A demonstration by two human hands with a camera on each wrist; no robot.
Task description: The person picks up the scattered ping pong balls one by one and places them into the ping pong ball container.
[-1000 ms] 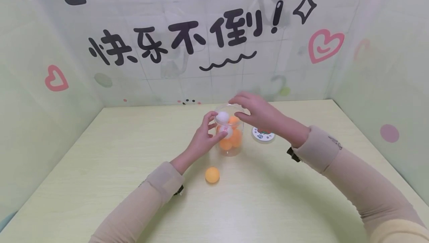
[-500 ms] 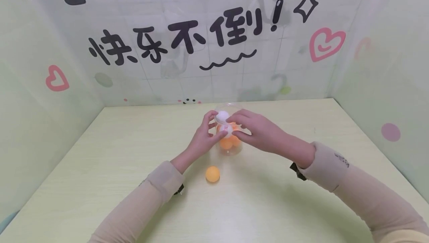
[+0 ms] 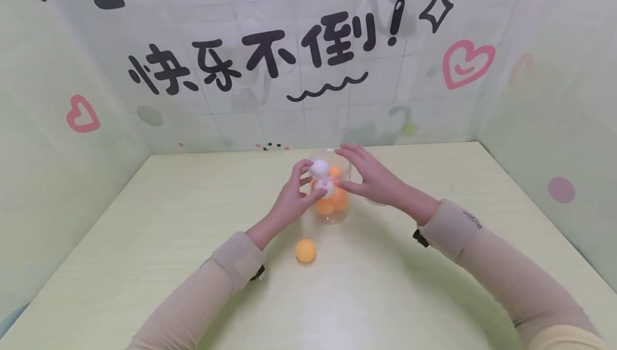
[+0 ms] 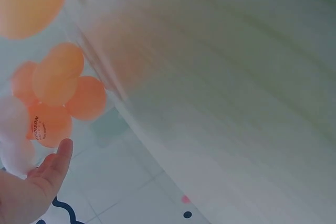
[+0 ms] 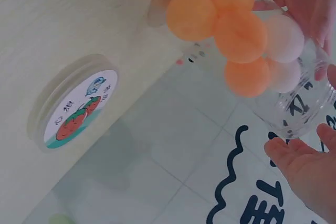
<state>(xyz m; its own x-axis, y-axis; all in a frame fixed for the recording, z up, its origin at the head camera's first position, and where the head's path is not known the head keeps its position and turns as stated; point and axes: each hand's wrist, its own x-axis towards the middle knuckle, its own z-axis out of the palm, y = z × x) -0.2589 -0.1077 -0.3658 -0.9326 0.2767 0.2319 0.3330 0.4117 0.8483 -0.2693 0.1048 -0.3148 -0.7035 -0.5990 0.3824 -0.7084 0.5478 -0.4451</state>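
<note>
A clear plastic jar (image 3: 330, 217) stands on the table, holding several orange ping-pong balls (image 5: 240, 36) and two white ping-pong balls (image 3: 320, 169), one of them up near the rim. My left hand (image 3: 295, 195) grips the jar's left side, thumb across the front and fingers by the rim. On the other side, my right hand (image 3: 375, 177) holds the jar's rim, its thumb in front and fingers toward the back. The right wrist view shows those fingertips right at the rim. A loose orange ping-pong ball (image 3: 306, 251) lies on the table in front of the jar.
A round lid (image 5: 81, 108) with a red fruit picture lies right of the jar, mostly hidden behind my right hand in the head view. The light wooden table (image 3: 193, 210) is bounded by printed fabric walls (image 3: 250, 119) at the back and sides.
My right hand came down from above the rim to the jar's front, then drew back to the rim's right side. The left hand, jar and loose ball have stayed put.
</note>
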